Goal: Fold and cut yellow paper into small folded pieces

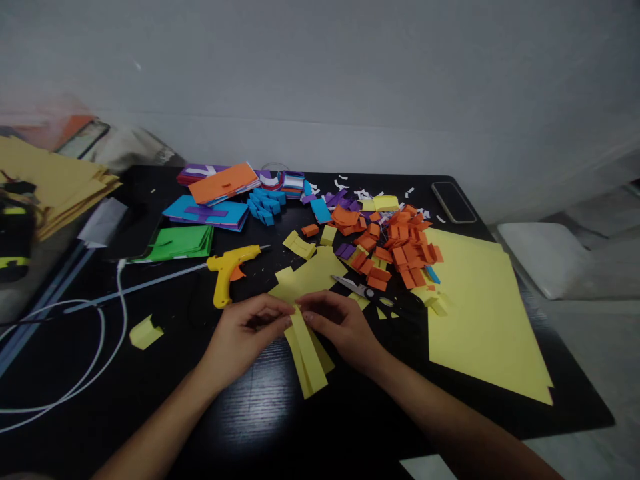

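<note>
Both hands meet at the upper end of a folded yellow paper strip (309, 357) that slants down toward the front of the black table. My left hand (245, 333) pinches it from the left side, thumb and fingertips together. From the right, my right hand (345, 325) pinches the same end. Flat yellow paper pieces (320, 270) lie just beyond the fingers. Scissors (353, 287) rest open past my right hand, their handles partly hard to see. A yellow glue gun (227, 270) lies beyond my left hand, its nozzle to the right.
Folded orange pieces (410, 247) are heaped at the back right, beside large yellow sheets (480, 320) and a phone (453, 202). Green paper (183, 243) and blue folded paper (207, 212) lie at the back left. A white cable (103, 333) loops at the left.
</note>
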Demonstrator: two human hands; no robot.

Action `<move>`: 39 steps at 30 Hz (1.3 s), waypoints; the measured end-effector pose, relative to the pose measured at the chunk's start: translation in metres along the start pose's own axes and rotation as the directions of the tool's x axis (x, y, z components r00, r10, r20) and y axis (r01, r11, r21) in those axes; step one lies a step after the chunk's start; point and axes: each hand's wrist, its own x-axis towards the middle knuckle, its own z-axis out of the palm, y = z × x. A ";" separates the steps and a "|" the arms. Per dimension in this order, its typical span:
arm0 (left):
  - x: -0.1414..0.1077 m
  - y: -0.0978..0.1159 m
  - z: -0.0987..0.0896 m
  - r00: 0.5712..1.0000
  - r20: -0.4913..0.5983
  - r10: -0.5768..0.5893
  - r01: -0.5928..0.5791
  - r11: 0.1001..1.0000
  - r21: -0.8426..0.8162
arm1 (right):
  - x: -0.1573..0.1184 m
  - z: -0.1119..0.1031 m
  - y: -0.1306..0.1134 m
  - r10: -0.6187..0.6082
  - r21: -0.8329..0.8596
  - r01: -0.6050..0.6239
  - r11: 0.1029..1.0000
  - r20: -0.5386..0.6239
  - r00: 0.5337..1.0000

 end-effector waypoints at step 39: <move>0.004 0.003 -0.004 0.986 0.150 -0.067 0.098 0.972 -0.213 | -0.001 -0.003 -0.003 -0.467 -0.347 0.471 0.811 0.101 0.878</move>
